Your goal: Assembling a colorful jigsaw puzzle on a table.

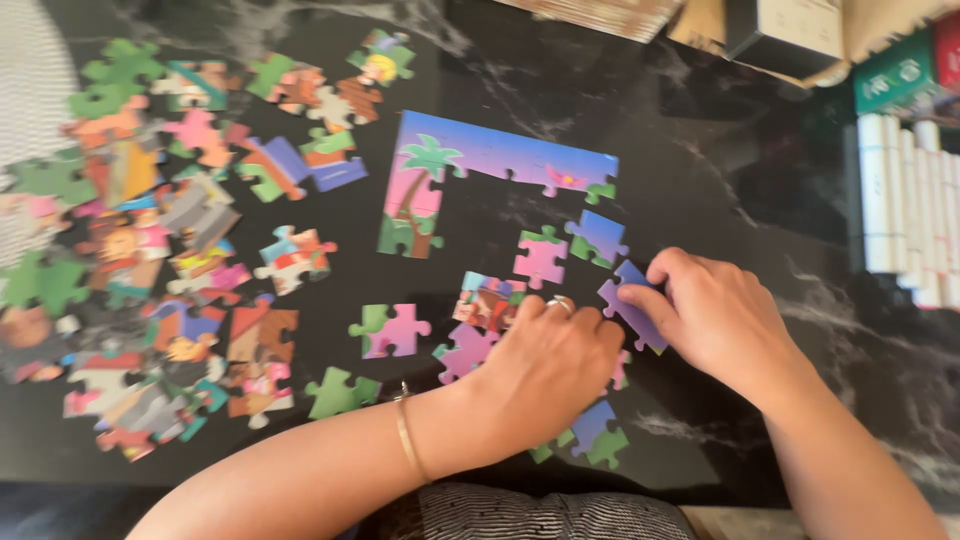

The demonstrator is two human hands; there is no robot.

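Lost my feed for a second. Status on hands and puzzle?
Right hand pinching a purple piece. Left hand flat on loose pieces. Joined corner section above. Loose pile far left, nothing blocking.

Table (740, 170): black stone-look top, white veining, polished, glossy.
Puzzle pieces (150, 250), heaped toward left edge: printed card, smooth, slight sheen.
Joined puzzle section (500, 155), mid-table: same printed card, satin face.
Purple piece (632, 312) under right hand (720, 320): card, smooth.
Ring (561, 303) on left hand (545, 370): shiny metal.
Bangle (405, 438), left wrist: thin polished gold-tone metal.
Cardboard boxes (790, 30), far edge: matt.
White rolls (905, 200), right edge: paper-like, matt.
Striped garment (540, 515), near edge: woven cloth, matt.
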